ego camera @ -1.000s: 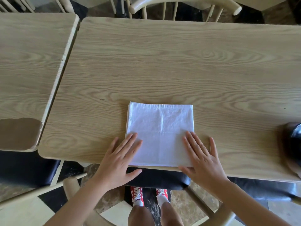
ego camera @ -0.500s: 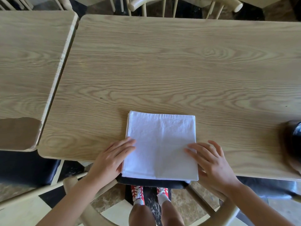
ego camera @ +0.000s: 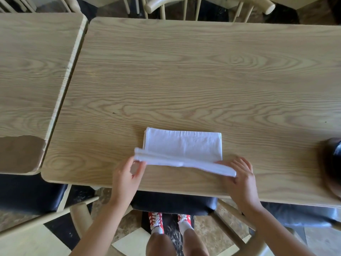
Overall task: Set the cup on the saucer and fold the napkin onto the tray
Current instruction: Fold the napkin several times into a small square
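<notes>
So we've got the white napkin (ego camera: 181,145) sitting on the wooden table (ego camera: 184,80), close to the near edge and roughly in the middle. Its far half lies flat on the wood, and its near edge is lifted up off the table as a long folded strip running left to right.

Our left hand (ego camera: 127,174) has the left end of that raised edge pinched between thumb and fingertips, fingers curled in. Our right hand (ego camera: 241,176) grips the right end, thumb on the near side and fingers curled over the top of the cloth; the right corner sags a bit lower than the left.

At the far right edge of the frame there's a dark, rounded object (ego camera: 332,167) on the table, cut off so we can't tell what it is. A second wooden table (ego camera: 33,71) butts up on the left, with a chipped near corner. A pale wooden chair (ego camera: 203,4) stands across from us, and red sneakers (ego camera: 156,221) show below.
</notes>
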Demonstrator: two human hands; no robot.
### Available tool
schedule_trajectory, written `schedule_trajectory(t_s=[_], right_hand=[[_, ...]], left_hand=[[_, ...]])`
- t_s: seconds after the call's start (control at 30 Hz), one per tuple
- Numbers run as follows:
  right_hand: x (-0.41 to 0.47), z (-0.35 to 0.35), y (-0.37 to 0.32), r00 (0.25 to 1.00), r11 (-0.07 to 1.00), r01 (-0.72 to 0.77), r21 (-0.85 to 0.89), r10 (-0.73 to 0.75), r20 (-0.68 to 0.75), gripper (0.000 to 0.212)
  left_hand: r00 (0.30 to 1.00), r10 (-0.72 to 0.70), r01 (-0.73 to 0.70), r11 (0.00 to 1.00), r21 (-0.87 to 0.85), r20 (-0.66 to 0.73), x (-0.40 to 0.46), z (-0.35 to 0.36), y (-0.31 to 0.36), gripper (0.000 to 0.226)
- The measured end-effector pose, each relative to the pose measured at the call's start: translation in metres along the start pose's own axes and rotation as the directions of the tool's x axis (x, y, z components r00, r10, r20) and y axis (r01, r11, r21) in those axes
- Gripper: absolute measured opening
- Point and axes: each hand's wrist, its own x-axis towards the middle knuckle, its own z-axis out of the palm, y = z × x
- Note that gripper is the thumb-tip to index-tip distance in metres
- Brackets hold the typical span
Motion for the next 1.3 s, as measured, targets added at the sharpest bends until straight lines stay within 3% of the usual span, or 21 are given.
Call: schedule_trajectory(t_s=[0.07, 0.2, 0.33, 0.57, 0.63, 0.7, 0.8, 0.93, 1.13, 1.3], right_hand=[[0.006, 0.004, -0.008, 0.987, 0.99, -0.143, -0.002, 0.142, -0.076, 0.037], [0.014, 0.012, -0.013, 0.948, 0.951, -0.298, -0.077, 0.285, -0.143, 0.025], [0.018, 0.019, -0.017, 0.918, 0.914, -0.38, -0.141, 0.354, -0.179, 0.021], [0.017, 0.024, -0.023, 0.886, 0.897, -0.428, -0.109, 0.393, -0.245, 0.017], [0.018, 0.024, -0.024, 0.906, 0.908, -0.374, -0.188, 0.314, -0.285, 0.04], [0.021, 0.024, -0.026, 0.956, 0.917, -0.23, -0.327, 0.15, -0.251, 0.054], [0.029, 0.031, -0.034, 0.999, 0.888, 0.001, -0.46, -0.021, -0.038, 0.056], [0.042, 0.048, -0.04, 0.971, 0.841, 0.166, -0.514, -0.049, 0.233, 0.056], [0.047, 0.046, -0.025, 0.942, 0.83, 0.204, -0.519, -0.024, 0.334, 0.058], [0.044, 0.028, -0.005, 0.942, 0.818, 0.165, -0.551, 0.035, 0.334, 0.063]], left_hand=[[0.991, -0.107, 0.103, 0.994, -0.046, -0.084, 0.005, 0.008, 0.01, 0.049], [0.971, -0.137, 0.153, 0.986, 0.07, -0.195, 0.013, 0.027, 0.013, 0.031], [0.955, -0.197, 0.25, 0.937, 0.245, -0.221, 0.019, 0.037, 0.011, 0.027], [0.961, -0.202, 0.246, 0.936, 0.251, -0.19, 0.02, 0.037, 0.009, 0.033], [0.962, -0.168, 0.228, 0.93, 0.289, -0.216, 0.021, 0.034, 0.014, 0.045], [0.984, -0.037, 0.093, 0.943, 0.319, -0.177, 0.024, 0.034, 0.024, 0.051], [0.987, 0.145, -0.158, 0.922, 0.353, 0.065, 0.03, 0.049, 0.047, 0.053], [0.919, 0.197, -0.343, 0.827, 0.445, 0.341, 0.034, 0.079, 0.05, 0.057], [0.885, 0.183, -0.405, 0.757, 0.512, 0.429, 0.038, 0.074, 0.033, 0.056], [0.939, 0.079, -0.276, 0.752, 0.599, 0.334, 0.04, 0.053, 0.015, 0.065]])
